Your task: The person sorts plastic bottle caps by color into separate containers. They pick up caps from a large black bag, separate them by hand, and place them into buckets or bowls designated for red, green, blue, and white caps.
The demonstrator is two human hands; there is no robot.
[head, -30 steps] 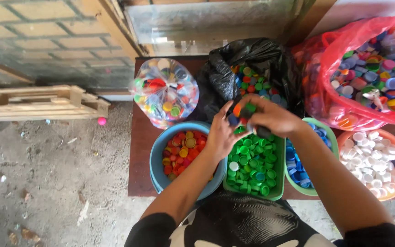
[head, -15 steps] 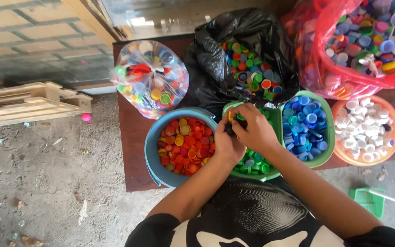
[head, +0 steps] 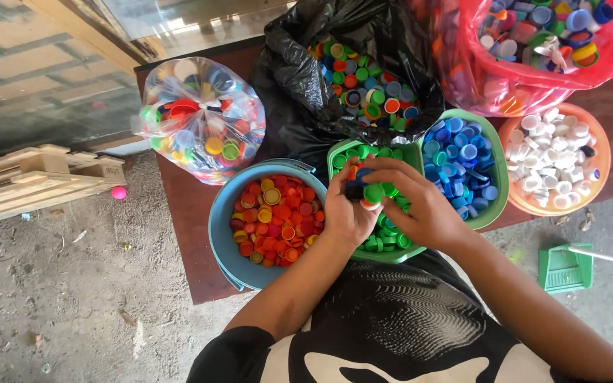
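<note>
Both hands at frame centre over green tub (head: 335,152): left hand (head: 345,213) cupping mixed caps (head: 363,186), right hand (head: 420,206) pinching among them; red-cap bowl (head: 221,234) just left

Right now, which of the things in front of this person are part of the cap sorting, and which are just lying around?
In use:
left hand and right hand, holding a handful of caps
green tub
blue bowl of red and orange caps
tub of blue caps
orange bowl of white caps
black bag of mixed caps

Lying about:
wooden pallet
pink ball
green dustpan
</note>
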